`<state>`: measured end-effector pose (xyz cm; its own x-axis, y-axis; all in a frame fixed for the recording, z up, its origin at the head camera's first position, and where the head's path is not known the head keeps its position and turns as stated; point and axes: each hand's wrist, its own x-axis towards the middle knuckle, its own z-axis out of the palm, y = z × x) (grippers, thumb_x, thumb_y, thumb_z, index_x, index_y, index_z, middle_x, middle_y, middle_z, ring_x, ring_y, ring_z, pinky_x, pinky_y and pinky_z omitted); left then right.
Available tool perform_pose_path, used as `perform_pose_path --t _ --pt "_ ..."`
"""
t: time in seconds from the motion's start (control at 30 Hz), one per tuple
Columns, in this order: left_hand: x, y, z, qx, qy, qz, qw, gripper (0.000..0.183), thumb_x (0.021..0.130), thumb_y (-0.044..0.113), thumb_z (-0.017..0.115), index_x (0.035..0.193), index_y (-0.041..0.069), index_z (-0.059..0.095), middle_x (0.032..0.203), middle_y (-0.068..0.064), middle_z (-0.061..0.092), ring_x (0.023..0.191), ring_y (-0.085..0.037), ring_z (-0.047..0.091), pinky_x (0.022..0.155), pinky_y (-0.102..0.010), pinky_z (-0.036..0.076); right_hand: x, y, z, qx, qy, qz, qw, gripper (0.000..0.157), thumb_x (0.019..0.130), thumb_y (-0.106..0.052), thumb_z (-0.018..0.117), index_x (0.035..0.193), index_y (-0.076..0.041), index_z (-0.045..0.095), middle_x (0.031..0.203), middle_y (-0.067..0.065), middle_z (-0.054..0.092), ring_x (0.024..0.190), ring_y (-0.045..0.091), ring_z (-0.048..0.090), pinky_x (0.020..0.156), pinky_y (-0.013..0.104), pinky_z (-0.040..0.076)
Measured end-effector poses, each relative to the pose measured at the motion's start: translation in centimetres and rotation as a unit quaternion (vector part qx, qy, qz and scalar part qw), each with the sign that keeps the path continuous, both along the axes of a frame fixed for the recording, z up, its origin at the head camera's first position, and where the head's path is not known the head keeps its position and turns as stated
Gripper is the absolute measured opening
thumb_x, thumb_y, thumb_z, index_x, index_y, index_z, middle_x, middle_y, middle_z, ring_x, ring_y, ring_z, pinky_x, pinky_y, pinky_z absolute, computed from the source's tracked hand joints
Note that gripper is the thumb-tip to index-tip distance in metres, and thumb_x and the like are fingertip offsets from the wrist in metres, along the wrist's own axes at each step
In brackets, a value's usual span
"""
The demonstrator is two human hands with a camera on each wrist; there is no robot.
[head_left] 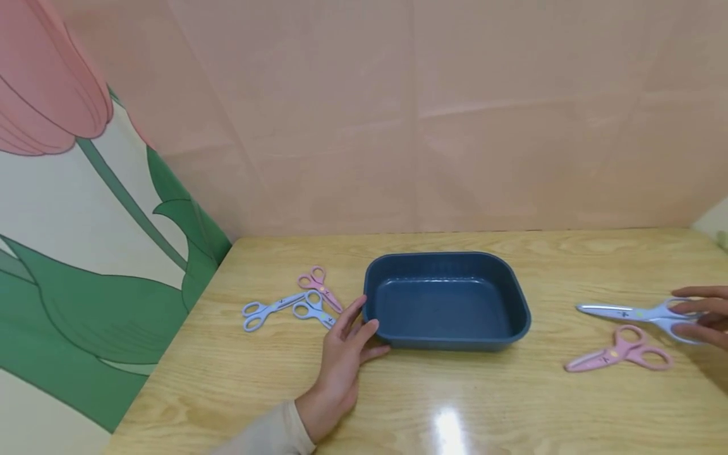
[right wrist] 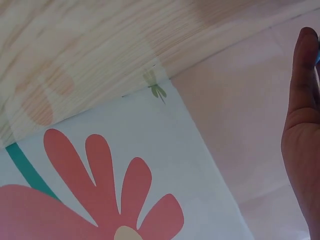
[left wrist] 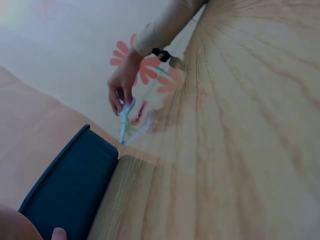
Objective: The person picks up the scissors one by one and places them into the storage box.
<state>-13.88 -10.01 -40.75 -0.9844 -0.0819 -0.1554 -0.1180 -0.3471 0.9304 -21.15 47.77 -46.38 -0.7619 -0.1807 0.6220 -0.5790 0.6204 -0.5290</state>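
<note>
A dark blue rectangular tray (head_left: 446, 344) sits on the wooden table. My left hand (head_left: 339, 363) rests at its front left corner, fingers extended against the wall and rim; in the left wrist view a fingertip (left wrist: 59, 233) lies on the tray's side. My right hand (head_left: 705, 313) grips a pair of light blue scissors (head_left: 648, 314) by the handles, blades pointing left. The left wrist view shows those scissors hanging from the fingers over the table. Pink scissors (head_left: 614, 357) lie just in front of them. At the right wrist view's edge, the hand hides nearly all of its scissors.
Left of the tray lie blue scissors (head_left: 272, 309), a second blue pair (head_left: 313, 308) partly behind my left hand, and small pink scissors (head_left: 320, 287). A pink sheet (head_left: 415, 126) stands behind the table (head_left: 512, 404); a flower-patterned sheet (head_left: 114, 253) is at left.
</note>
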Motion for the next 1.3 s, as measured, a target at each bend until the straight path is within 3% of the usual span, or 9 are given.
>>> perform_pose_path --t 0.23,0.37,0.47,0.57,0.7,0.9,1.0,1.1,1.3 --pt "0.0 -0.1 0.3 -0.003 0.001 0.003 1.0000 0.052 0.095 0.015 0.068 0.145 0.014 0.052 0.156 -0.011 0.041 0.123 -0.023 0.060 0.076 -0.042 0.063 0.1 -0.3 1.0 0.010 -0.004 0.031 0.999 0.066 0.058 0.024 0.078 0.099 -0.028 0.078 0.127 -0.036 0.057 0.069 -0.021 0.058 0.056 -0.001 0.045" --pt "-0.1 0.0 0.6 -0.008 -0.002 0.004 1.0000 0.053 0.095 0.012 0.066 0.146 0.014 0.050 0.157 -0.012 0.041 0.132 -0.030 0.054 0.076 -0.043 0.063 0.3 -1.1 1.7 0.028 0.028 0.048 0.998 0.062 0.059 0.021 0.081 0.099 -0.026 0.077 0.127 -0.035 0.057 0.065 -0.020 0.059 0.054 0.001 0.046" --pt "-0.3 -0.1 0.8 -0.005 0.000 -0.004 1.0000 0.057 0.096 0.010 0.065 0.149 0.015 0.045 0.158 -0.011 0.039 0.135 -0.031 0.050 0.076 -0.045 0.063 0.3 -1.6 2.0 0.027 0.055 0.057 0.997 0.046 0.068 0.005 0.085 0.099 -0.028 0.077 0.126 -0.035 0.058 0.064 -0.020 0.059 0.052 0.001 0.047" --pt "-0.5 -0.2 0.9 -0.010 -0.001 -0.016 0.9998 0.061 0.096 0.008 0.063 0.152 0.017 0.040 0.157 -0.011 0.038 0.130 -0.029 0.054 0.075 -0.047 0.063 0.0 -1.9 2.0 -0.009 0.069 0.092 0.993 0.019 0.076 -0.021 0.085 0.095 -0.020 0.079 0.123 -0.030 0.062 0.064 -0.019 0.060 0.052 0.002 0.047" --pt "-0.5 -0.4 1.0 -0.023 -0.004 -0.032 0.9992 0.059 0.097 0.005 0.059 0.152 0.018 0.042 0.157 -0.010 0.037 0.122 -0.025 0.059 0.075 -0.047 0.063 -0.5 -2.0 1.5 -0.043 0.086 0.130 0.987 0.033 0.076 -0.046 0.078 0.088 -0.015 0.079 0.119 -0.027 0.065 0.062 -0.018 0.061 0.049 0.002 0.047" --pt "-0.5 -0.2 1.0 -0.022 -0.002 -0.053 0.9983 0.060 0.097 0.004 0.053 0.153 0.021 0.040 0.164 -0.007 0.026 0.138 -0.034 0.046 0.077 -0.046 0.063 -0.1 -1.8 1.4 -0.028 0.083 0.073 0.993 0.032 0.074 -0.058 0.072 0.089 -0.031 0.075 0.115 -0.035 0.062 0.056 -0.020 0.056 0.044 0.001 0.042" --pt "-0.5 -0.3 1.0 -0.019 -0.004 -0.057 0.9982 0.060 0.098 0.005 0.052 0.154 0.022 0.038 0.166 -0.008 0.023 0.142 -0.035 0.042 0.078 -0.045 0.063 -0.1 -1.7 1.6 -0.028 0.077 0.076 0.994 0.028 0.076 -0.053 0.076 0.088 -0.028 0.077 0.115 -0.034 0.063 0.058 -0.020 0.056 0.046 0.001 0.043" --pt "-0.5 -0.5 1.0 -0.007 0.001 -0.064 0.9979 0.060 0.098 0.004 0.050 0.154 0.020 0.037 0.166 -0.008 0.022 0.144 -0.035 0.038 0.080 -0.046 0.062 0.0 -1.7 1.7 -0.033 0.056 0.079 0.995 0.015 0.077 -0.032 0.085 0.090 -0.027 0.078 0.115 -0.034 0.064 0.060 -0.020 0.056 0.047 0.001 0.043" --pt "-0.4 -0.7 1.2 0.009 0.005 -0.077 0.9970 0.067 0.092 -0.003 0.047 0.155 0.020 0.037 0.166 -0.005 0.021 0.137 -0.032 0.040 0.084 -0.046 0.062 0.5 -1.4 1.8 -0.044 0.020 0.048 0.998 0.048 0.066 0.012 0.083 0.093 -0.028 0.079 0.114 -0.035 0.064 0.060 -0.017 0.057 0.048 0.003 0.044"
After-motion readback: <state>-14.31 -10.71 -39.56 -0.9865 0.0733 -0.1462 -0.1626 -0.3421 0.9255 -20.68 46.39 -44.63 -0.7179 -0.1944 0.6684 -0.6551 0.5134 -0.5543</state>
